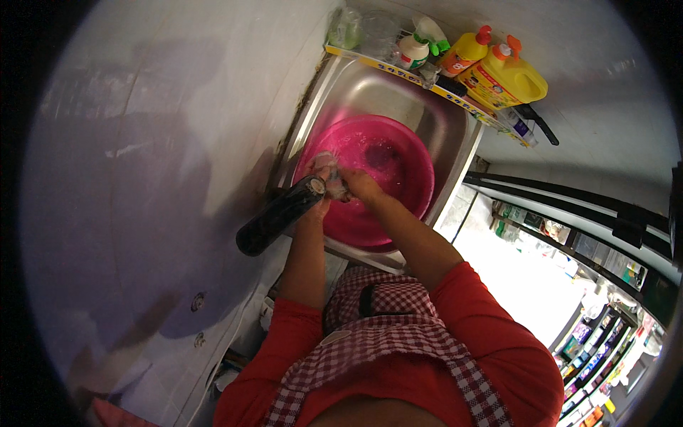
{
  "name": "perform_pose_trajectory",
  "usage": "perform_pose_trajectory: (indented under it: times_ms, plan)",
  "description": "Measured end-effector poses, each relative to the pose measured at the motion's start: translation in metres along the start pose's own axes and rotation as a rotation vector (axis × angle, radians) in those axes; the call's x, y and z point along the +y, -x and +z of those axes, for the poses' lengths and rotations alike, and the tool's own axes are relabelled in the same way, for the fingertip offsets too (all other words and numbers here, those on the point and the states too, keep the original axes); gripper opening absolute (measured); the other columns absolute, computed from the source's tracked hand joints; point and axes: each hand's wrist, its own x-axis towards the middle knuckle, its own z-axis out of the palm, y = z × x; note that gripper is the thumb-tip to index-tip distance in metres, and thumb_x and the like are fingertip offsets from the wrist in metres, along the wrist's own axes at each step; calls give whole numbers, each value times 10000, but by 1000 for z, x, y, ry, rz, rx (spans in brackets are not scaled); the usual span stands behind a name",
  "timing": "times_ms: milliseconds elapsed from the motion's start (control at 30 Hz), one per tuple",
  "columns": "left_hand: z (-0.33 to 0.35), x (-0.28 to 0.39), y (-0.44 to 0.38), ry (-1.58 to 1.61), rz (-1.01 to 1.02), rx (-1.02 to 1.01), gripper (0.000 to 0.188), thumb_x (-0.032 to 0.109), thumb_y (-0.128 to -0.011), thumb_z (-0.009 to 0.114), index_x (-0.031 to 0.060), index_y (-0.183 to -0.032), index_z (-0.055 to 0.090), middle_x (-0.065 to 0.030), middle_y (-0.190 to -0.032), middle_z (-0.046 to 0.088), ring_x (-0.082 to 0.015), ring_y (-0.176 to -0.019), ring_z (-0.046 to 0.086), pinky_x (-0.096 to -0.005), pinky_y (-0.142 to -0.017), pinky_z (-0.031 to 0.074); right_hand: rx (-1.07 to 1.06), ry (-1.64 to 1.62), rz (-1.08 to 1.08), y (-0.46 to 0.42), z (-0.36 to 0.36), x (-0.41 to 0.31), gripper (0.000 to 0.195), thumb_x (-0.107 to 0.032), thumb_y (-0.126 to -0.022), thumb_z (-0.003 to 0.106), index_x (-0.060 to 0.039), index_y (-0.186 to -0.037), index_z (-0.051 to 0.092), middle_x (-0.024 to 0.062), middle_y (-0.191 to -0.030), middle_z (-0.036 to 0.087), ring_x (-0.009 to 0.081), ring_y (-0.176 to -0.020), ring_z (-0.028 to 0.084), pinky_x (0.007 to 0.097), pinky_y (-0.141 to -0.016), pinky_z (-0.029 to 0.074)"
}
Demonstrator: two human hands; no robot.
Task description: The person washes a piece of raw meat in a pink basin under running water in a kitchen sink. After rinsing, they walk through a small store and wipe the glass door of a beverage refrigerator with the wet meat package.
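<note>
Over a pink plastic basin of water, my two hands meet at a wet, crumpled cloth. My left hand is at the cloth's left side, partly hidden by the end of a dark cylinder. Whether that cylinder is held or fixed, I cannot tell. On the cloth's right side, my right hand has its fingers closed on the fabric. The basin stands in a stainless steel sink. A dark round patch shows in the water, and small bubbles float there.
A narrow shelf behind the sink carries a white spray bottle, a yellow pump bottle, a yellow jug with a handle and a black brush. A tiled wall rises close on the left. Stocked shelves stand at the right.
</note>
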Motion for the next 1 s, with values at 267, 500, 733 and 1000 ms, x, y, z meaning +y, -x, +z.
perform_pose_trajectory:
  times_ms: [267, 500, 733, 1000]
  plan:
    - [-20, -4, 6, -155, -206, 38, 241, 175, -825, 599, 97, -1043, 534, -41, -914, 551, -181, -799, 548, -327, -692, 493, 249, -1, -502, 17, 5, -30, 316, -118, -754, 620, 15, -1013, 499, 152, -882, 600, 237, -776, 600, 323, -694, 482]
    - [8, -10, 16, 232, -418, 196, 308, 306, -862, 530, 109, -1097, 499, -79, -1002, 557, -188, -910, 540, -343, -770, 482, 257, 491, -561, 21, 24, -37, 337, -146, -796, 570, -38, -1088, 442, 218, -949, 586, 364, -898, 585, 404, -738, 473]
    - [-97, -47, -62, 768, -535, -824, 376, 372, -896, 443, 50, -1068, 535, -80, -953, 597, -222, -838, 542, -381, -705, 474, 138, 609, -719, 51, 67, -18, 364, -173, -760, 582, -25, -1070, 461, 236, -927, 576, 387, -887, 571, 448, -725, 461]
    - [-50, -39, -27, 678, -501, -574, 389, 432, -888, 435, 104, -1073, 533, -56, -997, 562, -203, -930, 522, -375, -747, 446, 340, 682, -473, -12, 31, -3, 400, -377, -796, 549, 11, -889, 553, 230, -818, 603, 365, -793, 604, 445, -653, 479]
